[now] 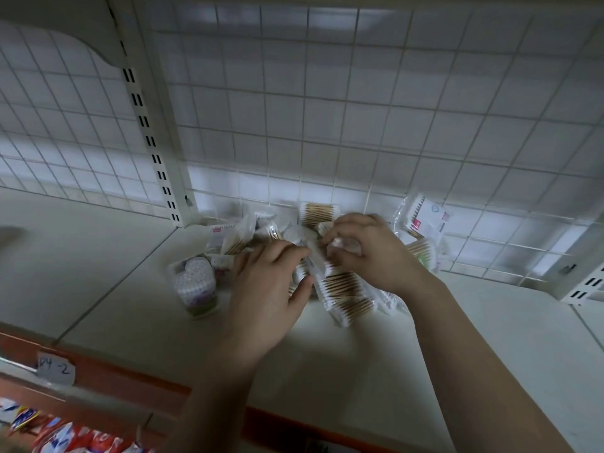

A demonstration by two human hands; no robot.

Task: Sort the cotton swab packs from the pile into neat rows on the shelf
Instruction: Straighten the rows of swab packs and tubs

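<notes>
Blur and the hands hide much of the swab pack pile (235,238) at the back of the shelf (114,273), where the left hand (271,282) grips a wooden-stick pack (346,289) and the right hand (369,250) pinches a small clear pack (343,246).

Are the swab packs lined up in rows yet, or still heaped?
Still heaped: the swab packs overlap at mixed angles against the back grid; no row shows on the shelf.

Shop: gondola shelf (392,348), price label (56,368).

Left hand (271,282) and right hand (369,250) cover the pile's (343,289) middle, their grips unclear; red packets (98,444) below are blurred, cut by the edge.
</notes>
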